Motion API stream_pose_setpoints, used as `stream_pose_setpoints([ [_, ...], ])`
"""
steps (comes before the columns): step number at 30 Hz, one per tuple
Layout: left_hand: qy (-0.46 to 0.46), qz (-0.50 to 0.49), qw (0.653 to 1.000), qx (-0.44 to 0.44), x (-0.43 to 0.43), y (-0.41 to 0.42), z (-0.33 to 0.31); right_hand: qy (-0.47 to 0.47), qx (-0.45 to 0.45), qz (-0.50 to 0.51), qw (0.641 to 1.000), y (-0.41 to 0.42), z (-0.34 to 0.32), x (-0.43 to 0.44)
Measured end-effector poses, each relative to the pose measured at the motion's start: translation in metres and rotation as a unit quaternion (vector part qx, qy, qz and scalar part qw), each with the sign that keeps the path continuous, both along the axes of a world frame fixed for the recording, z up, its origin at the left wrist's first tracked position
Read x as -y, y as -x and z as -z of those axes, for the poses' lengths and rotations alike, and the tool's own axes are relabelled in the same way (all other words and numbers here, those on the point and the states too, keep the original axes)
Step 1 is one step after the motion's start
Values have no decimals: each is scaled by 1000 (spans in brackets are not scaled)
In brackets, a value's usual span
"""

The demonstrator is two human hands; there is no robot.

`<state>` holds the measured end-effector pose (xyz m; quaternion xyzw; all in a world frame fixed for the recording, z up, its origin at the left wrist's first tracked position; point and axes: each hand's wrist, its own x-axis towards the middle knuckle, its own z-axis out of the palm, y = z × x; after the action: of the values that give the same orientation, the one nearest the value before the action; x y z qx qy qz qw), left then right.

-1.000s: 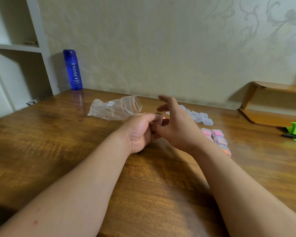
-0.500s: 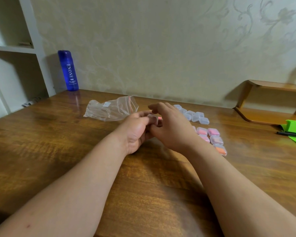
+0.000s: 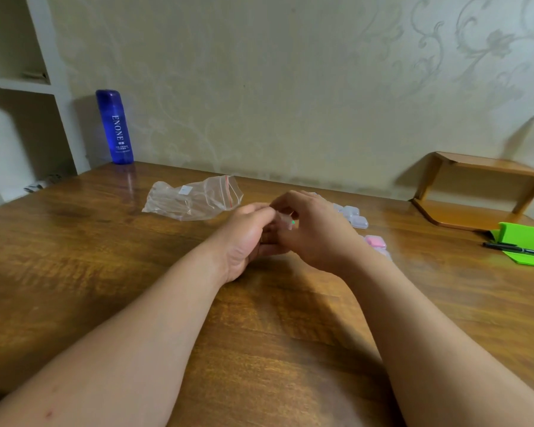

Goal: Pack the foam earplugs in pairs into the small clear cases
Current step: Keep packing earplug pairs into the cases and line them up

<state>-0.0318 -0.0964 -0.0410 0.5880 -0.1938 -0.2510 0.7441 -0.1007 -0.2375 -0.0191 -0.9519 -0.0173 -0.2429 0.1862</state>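
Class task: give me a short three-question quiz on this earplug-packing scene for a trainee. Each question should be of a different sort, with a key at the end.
1. True or false: the plastic bag lies on the table, apart from the blue bottle.
2. What lies on the green stand at the right? A) black pen B) scissors C) spoon
3. Fill the gap: the left hand and right hand together hold a small clear ____.
Key: 1 true; 2 A; 3 case.
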Motion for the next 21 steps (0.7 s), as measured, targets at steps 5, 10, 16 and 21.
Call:
stream_pose_setpoints([
  [5,13,-38,999,-3,0,-4,-7,13,-10,43,999,17,-28,27],
  [10,-9,-52,998,27,-2,-1,-10,-85,13,104,991,50,-20,59],
  [16,-14,-77,996,42,-5,1,-5,-117,-29,80,990,66,0,63],
  [21,-21,-87,995,48,-6,0,-3,-46,-125,27,991,66,2,60],
])
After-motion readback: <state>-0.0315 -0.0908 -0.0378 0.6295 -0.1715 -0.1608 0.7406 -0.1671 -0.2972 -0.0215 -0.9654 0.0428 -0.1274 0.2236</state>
